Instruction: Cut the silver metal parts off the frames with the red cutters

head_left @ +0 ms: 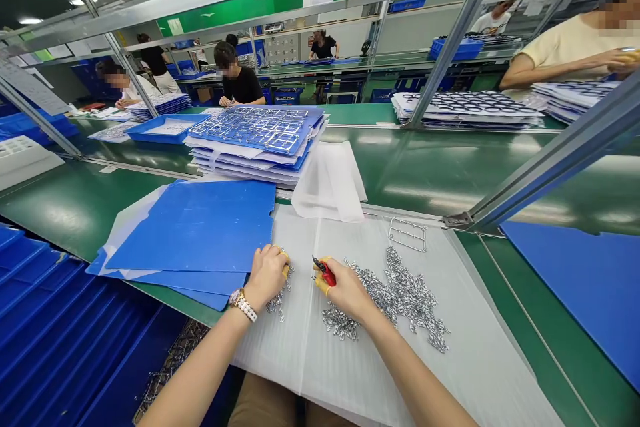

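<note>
My right hand [345,285] is wrapped round red-handled nippers [326,271], their dark jaws pointing up and left. Yellow covers show on some fingertips of both hands. Just left of it, my left hand [269,272] is closed, its fingers curled down by a small scatter of shiny silver pieces [277,305]; whatever it grips is hidden. A larger heap of the same small silver pieces [395,290] spreads to the right of my right hand on a white sheet [310,340]. Beyond the heap lies one silver rectangular frame [407,234] with thin bars.
Blue plastic sheets [200,227] overlap at left. Behind them rises a stack of sheets [250,140] bearing silver frames, with white foam [330,180] beside it. A metal post [555,147] slants at right. Blue bins [65,333] stand lower left. Several people sit across the benches.
</note>
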### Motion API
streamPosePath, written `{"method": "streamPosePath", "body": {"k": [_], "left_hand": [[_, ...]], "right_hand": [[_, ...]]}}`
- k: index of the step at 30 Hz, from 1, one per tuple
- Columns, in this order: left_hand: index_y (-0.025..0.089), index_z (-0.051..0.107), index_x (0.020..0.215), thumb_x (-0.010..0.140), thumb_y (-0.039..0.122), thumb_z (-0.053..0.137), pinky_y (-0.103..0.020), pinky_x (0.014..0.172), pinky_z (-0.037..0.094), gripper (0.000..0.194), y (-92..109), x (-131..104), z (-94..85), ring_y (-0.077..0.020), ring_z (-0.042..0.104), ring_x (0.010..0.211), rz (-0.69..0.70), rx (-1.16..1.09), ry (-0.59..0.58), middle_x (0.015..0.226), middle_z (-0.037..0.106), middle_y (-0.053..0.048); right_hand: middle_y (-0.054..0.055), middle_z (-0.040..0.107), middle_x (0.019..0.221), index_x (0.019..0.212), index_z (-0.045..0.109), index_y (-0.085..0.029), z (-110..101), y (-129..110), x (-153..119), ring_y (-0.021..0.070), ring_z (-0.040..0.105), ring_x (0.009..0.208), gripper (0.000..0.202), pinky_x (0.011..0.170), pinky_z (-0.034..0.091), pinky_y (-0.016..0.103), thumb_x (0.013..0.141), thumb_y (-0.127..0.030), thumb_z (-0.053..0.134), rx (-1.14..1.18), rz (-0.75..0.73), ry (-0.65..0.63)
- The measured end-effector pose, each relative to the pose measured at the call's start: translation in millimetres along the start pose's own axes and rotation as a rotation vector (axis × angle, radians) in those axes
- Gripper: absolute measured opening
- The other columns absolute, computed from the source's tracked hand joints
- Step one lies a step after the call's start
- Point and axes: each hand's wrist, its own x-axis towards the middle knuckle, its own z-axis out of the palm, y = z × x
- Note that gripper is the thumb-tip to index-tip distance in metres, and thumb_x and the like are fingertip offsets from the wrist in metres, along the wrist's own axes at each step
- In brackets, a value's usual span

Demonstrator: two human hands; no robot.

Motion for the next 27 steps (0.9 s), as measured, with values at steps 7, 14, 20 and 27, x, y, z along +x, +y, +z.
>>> {"method": "streamPosePath", "body": {"k": [7,14,20,27], "left_hand": [[0.019,0.063,0.072,0.08,0.015,0.055,-0.04,0.082,0.032,0.012,-4.8,10.2,-5.3,-0.0244,0.054,0.087,0.064,-0.047,-0.121,0.081,0.063,-0.007],[0.02,0.064,0.075,0.077,0.012,0.053,-0.041,0.085,0.035,0.014,-10.9,8.3,-9.1,-0.0226,0.057,0.081,0.027,-0.32,-0.076,0.074,0.064,-0.004],[0.019,0.069,0.088,0.076,0.027,0.058,-0.029,0.067,0.045,0.018,-4.8,-5.3,-5.9,-0.0172,0.059,0.071,-0.127,-0.742,0.037,0.081,0.068,-0.006],[0.015,0.065,0.083,0.075,0.036,0.062,-0.023,0.055,0.044,0.022,33.1,-25.7,5.1,-0.011,0.055,0.057,-0.317,-1.17,0.142,0.076,0.066,-0.004]], "right_hand": [[-0.001,0.062,0.072,0.094,0.059,-0.021,-0.8,1.8,-7.8,0.0146,0.056,0.064,0.024,0.06,0.04,0.026,0.072,-0.023,0.049,0.122,0.016,-0.009],[-0.003,0.059,0.069,0.093,0.058,-0.021,-2.9,4.4,-15.2,0.0134,0.054,0.063,0.025,0.06,0.042,0.025,0.069,-0.024,0.052,0.242,0.034,-0.011],[-0.002,0.058,0.072,0.089,0.057,-0.02,9.4,-7.2,-15.7,0.0131,0.054,0.065,0.021,0.06,0.044,0.025,0.07,-0.028,0.055,0.537,0.078,0.13],[-0.001,0.055,0.076,0.097,0.054,-0.021,33.1,-24.7,-18.3,0.0142,0.055,0.07,0.029,0.069,0.047,0.028,0.072,-0.034,0.061,0.836,0.078,0.283]]}}
